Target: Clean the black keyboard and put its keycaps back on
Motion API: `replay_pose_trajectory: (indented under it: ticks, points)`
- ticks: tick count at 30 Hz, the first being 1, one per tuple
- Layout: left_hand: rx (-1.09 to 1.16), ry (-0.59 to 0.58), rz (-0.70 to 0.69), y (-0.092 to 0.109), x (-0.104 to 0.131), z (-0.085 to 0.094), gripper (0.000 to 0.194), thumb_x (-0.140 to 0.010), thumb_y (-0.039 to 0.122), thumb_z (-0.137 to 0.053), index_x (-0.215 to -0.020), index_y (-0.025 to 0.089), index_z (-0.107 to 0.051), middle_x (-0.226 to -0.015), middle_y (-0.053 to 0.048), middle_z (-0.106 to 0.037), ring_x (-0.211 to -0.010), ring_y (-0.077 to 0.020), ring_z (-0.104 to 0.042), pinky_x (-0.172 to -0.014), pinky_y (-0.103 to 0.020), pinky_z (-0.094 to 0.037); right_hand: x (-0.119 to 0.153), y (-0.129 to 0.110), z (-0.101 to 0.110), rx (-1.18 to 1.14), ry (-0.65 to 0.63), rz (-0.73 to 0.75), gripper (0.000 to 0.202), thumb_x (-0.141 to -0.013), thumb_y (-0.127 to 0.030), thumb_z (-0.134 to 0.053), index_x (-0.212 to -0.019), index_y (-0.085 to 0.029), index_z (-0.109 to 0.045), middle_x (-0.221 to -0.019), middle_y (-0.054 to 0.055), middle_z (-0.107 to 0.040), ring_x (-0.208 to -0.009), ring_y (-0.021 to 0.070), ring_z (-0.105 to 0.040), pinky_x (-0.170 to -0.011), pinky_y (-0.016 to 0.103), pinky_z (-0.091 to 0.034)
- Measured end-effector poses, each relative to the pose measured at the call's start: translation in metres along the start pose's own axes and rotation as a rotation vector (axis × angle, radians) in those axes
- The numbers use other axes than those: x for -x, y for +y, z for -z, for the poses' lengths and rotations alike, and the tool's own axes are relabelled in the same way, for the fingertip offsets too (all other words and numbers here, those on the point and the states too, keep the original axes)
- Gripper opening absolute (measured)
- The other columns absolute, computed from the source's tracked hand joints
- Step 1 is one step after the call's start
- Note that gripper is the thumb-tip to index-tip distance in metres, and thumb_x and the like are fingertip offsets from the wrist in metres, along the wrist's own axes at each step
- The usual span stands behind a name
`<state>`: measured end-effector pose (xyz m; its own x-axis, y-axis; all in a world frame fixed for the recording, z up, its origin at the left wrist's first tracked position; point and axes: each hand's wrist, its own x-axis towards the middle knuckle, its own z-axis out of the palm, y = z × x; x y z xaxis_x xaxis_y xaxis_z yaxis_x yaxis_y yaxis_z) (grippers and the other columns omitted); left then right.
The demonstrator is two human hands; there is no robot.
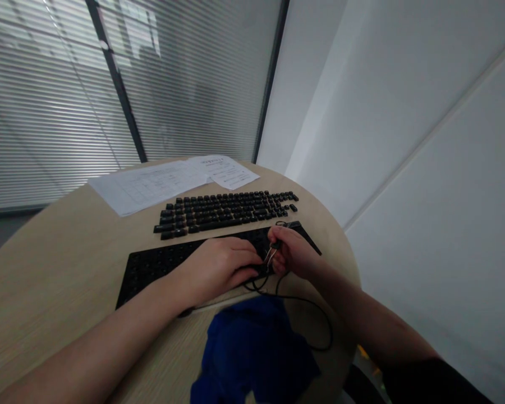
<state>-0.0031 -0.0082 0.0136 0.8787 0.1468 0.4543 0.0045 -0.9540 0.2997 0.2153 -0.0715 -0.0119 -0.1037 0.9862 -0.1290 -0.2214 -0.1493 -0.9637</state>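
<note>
A black keyboard base [151, 269] without keycaps lies slantwise on the round wooden table. My left hand [225, 261] rests on its middle, fingers bent and close together, touching the base near a wire tool; whether it grips anything is hidden. My right hand [292, 252] is closed around the dark handle of a small wire keycap puller [270, 256], whose wire loops point down at the base. Behind the base, removed black keycaps [223, 210] are laid out in keyboard rows.
Printed paper sheets [151, 182] lie at the table's back. A blue cloth [256, 348] is at the near edge. A black cable [320, 314] curls beside it on the right. The wooden table [46, 275] stands by a blind-covered glass partition and a white wall.
</note>
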Motion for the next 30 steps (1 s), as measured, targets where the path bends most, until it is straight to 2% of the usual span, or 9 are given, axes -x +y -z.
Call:
replay_pose_trajectory:
  ticks: [8, 11, 17, 20, 24, 26, 27, 30]
  points:
    - [0.095, -0.035, -0.001, 0.002, -0.001, 0.001, 0.015, -0.099, 0.02, -0.061, -0.103, 0.021, -0.076, -0.098, -0.002, -0.076, -0.089, -0.0166, -0.072, -0.082, -0.026, -0.055, 0.009, 0.001, 0.005, 0.079, -0.022, 0.057, 0.048, -0.086, -0.07, -0.061, -0.08, -0.024, -0.047, -0.045, -0.007, -0.054, -0.035, 0.0132, -0.049, -0.035, 0.022, -0.041]
    - [0.1, 0.008, -0.001, 0.002, -0.001, 0.002, 0.015, -0.1, 0.021, -0.062, -0.105, 0.019, -0.076, -0.099, -0.004, -0.076, -0.09, -0.0164, -0.072, -0.081, -0.025, -0.056, 0.012, -0.003, 0.008, 0.088, -0.012, 0.063, 0.051, -0.087, -0.073, -0.056, -0.079, -0.023, -0.049, -0.042, -0.007, -0.051, -0.033, 0.0125, -0.046, -0.034, 0.022, -0.039]
    - [0.078, 0.063, -0.018, 0.004, -0.001, 0.0, 0.016, -0.099, 0.021, -0.062, -0.106, 0.019, -0.077, -0.1, -0.005, -0.077, -0.091, -0.017, -0.074, -0.082, -0.026, -0.058, 0.015, -0.009, 0.009, 0.083, 0.005, 0.095, 0.046, -0.087, -0.066, -0.058, -0.074, -0.022, -0.051, -0.041, -0.01, -0.04, -0.031, 0.0079, -0.033, -0.033, 0.019, -0.03]
    - [0.062, 0.086, -0.032, 0.006, -0.001, 0.001, 0.017, -0.1, 0.022, -0.061, -0.106, 0.019, -0.077, -0.1, -0.005, -0.078, -0.091, -0.0168, -0.074, -0.083, -0.026, -0.059, 0.014, -0.007, 0.01, 0.091, 0.042, 0.107, 0.045, -0.088, -0.064, -0.057, -0.072, -0.022, -0.051, -0.041, -0.011, -0.036, -0.032, 0.0076, -0.03, -0.033, 0.02, -0.027]
    - [0.019, 0.179, -0.016, 0.002, 0.0, 0.007, 0.018, -0.101, 0.024, -0.06, -0.105, 0.018, -0.077, -0.099, -0.005, -0.078, -0.091, -0.0162, -0.075, -0.083, -0.025, -0.061, 0.01, -0.003, 0.02, 0.104, 0.111, 0.146, 0.048, -0.09, -0.065, -0.052, -0.067, -0.023, -0.047, -0.042, -0.01, -0.029, -0.034, 0.0082, -0.026, -0.035, 0.021, -0.022]
    - [-0.029, 0.23, -0.005, -0.002, 0.002, 0.01, 0.018, -0.101, 0.024, -0.06, -0.105, 0.018, -0.076, -0.099, -0.005, -0.079, -0.09, -0.0159, -0.075, -0.083, -0.025, -0.061, 0.008, -0.002, 0.025, 0.147, 0.17, 0.237, 0.051, -0.093, -0.066, -0.048, -0.065, -0.023, -0.047, -0.045, -0.008, -0.034, -0.037, 0.0092, -0.031, -0.038, 0.023, -0.025]
    - [-0.066, 0.258, -0.009, -0.004, 0.003, 0.011, 0.018, -0.101, 0.024, -0.061, -0.105, 0.017, -0.076, -0.099, -0.005, -0.079, -0.09, -0.0161, -0.075, -0.083, -0.025, -0.062, 0.008, -0.001, 0.026, 0.193, 0.199, 0.316, 0.054, -0.095, -0.066, -0.047, -0.064, -0.023, -0.047, -0.049, -0.006, -0.04, -0.041, 0.0101, -0.037, -0.042, 0.024, -0.031]
    - [-0.191, 0.328, -0.049, -0.004, 0.004, 0.01, 0.018, -0.101, 0.023, -0.061, -0.107, 0.018, -0.077, -0.1, -0.006, -0.079, -0.092, -0.0178, -0.076, -0.085, -0.028, -0.062, 0.011, -0.001, 0.025, 0.371, 0.247, 0.581, 0.056, -0.1, -0.066, -0.044, -0.065, -0.022, -0.049, -0.067, 0.001, -0.057, -0.064, 0.0145, -0.056, -0.067, 0.03, -0.048]
